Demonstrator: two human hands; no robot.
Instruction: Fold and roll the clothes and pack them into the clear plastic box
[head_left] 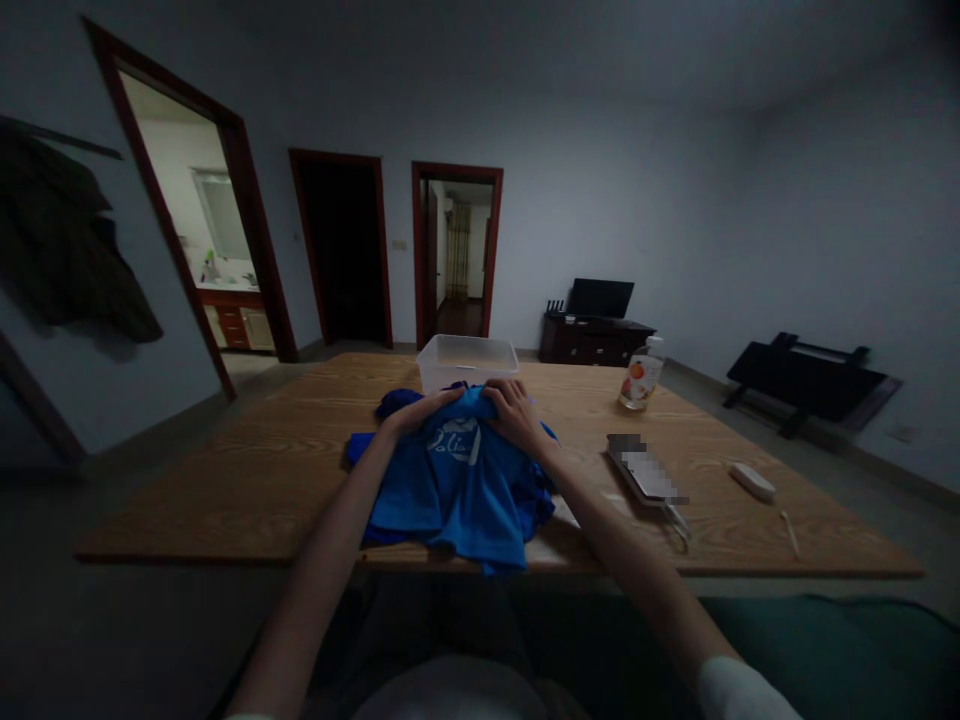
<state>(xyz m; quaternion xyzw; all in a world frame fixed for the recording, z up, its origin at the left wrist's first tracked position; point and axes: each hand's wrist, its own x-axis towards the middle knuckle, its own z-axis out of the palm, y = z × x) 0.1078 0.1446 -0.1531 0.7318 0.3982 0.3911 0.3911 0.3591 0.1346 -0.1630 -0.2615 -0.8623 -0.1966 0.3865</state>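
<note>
A bright blue garment, which looks like a T-shirt (465,505), lies in folds on the table with white lettering on its front. Its lower edge hangs slightly past the table's near side. My left hand (427,408) pinches its far edge from the left. On the right of that same edge, my right hand (514,408) has its fingers curled over the fabric. Darker blue cloth (397,402) shows underneath and around it. Just beyond my hands stands a clear plastic box (469,352); the shirt and hands hide part of its front.
On the wooden table (262,460), a drink bottle (641,378) stands at the right rear. A phone-like flat object (645,475) with a strap lies right of the shirt. Farther right are a small white case (752,482) and a thin white stick (790,534).
</note>
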